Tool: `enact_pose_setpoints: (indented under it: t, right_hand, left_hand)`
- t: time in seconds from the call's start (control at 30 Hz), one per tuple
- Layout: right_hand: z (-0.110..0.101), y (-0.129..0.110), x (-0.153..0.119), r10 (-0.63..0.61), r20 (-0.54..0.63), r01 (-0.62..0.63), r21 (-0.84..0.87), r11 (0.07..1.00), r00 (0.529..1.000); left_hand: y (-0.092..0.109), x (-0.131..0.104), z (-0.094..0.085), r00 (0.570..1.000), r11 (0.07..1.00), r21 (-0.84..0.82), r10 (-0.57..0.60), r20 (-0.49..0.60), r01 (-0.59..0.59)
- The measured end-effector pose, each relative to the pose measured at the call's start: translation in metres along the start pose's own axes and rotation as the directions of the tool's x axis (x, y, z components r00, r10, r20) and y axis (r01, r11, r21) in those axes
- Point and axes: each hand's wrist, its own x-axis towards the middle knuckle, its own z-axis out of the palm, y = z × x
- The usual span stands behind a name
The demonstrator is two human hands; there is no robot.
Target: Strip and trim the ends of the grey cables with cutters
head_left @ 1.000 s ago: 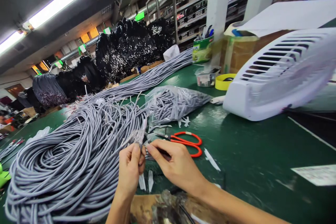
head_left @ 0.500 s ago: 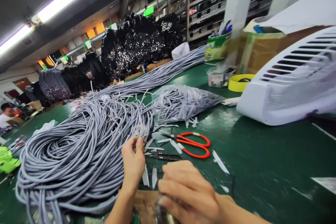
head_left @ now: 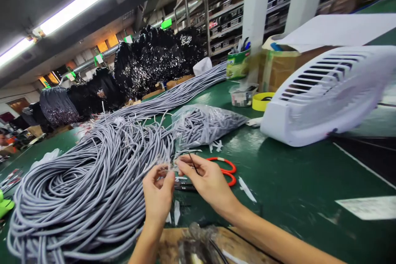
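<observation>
My left hand [head_left: 158,189] is closed in a pinch beside the pile of grey cables [head_left: 93,181]. Whitish, clear bits show at its fingertips, too small to name. My right hand [head_left: 206,179] has come up close to it, thumb and fingers pinched together. A thin dark strand [head_left: 193,162] sticks up from between the right fingers. Behind that hand lie red-handled scissors [head_left: 230,167], partly covered, and a black tool [head_left: 185,185], perhaps snips. Below both hands, a metal device [head_left: 196,247] sits on a worn wooden board [head_left: 167,241], with black cable around it.
A clear bag of short grey pieces [head_left: 207,126] lies beyond the hands. White scraps [head_left: 246,189] are scattered on the green table [head_left: 297,181]. On the right stand a white slatted housing [head_left: 278,123], yellow tape [head_left: 262,101], a plastic tub [head_left: 243,95] and a green can [head_left: 238,64].
My right hand has moved from the metal device up and forward to my left hand, with a thin dark strand now showing in it. The view has shifted to the right.
</observation>
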Motion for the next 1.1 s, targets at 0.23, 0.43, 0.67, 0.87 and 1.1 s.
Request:
enact_pose_setpoints:
  t: [0.23,0.43,0.67,0.87,1.1]
  right_hand:
    - [-0.001,0.006,-0.002,-0.026,0.046,0.029,-0.076,0.997,0.999]
    - [0.002,0.009,-0.004,-0.055,0.053,0.063,-0.152,0.986,0.997]
    - [0.007,0.009,-0.01,-0.027,0.118,0.041,-0.118,0.992,0.993]
    - [0.002,0.015,0.004,0.124,0.026,-0.125,0.073,0.989,0.992]
    - [-0.009,0.006,0.01,0.012,-0.109,-0.005,0.069,0.998,0.994]
  left_hand:
    - [0.001,0.001,-0.001,0.997,0.992,-0.096,-0.075,0.022,0.077]
    - [-0.001,0.003,-0.001,0.983,0.977,-0.139,-0.17,-0.066,0.16]
    - [-0.001,0.007,-0.004,0.968,0.926,-0.3,-0.248,-0.03,0.228]
    - [0.015,0.005,-0.011,0.953,0.817,-0.501,-0.189,0.236,0.286]
    - [0.014,0.006,-0.014,0.878,0.916,-0.157,-0.287,0.384,0.369]
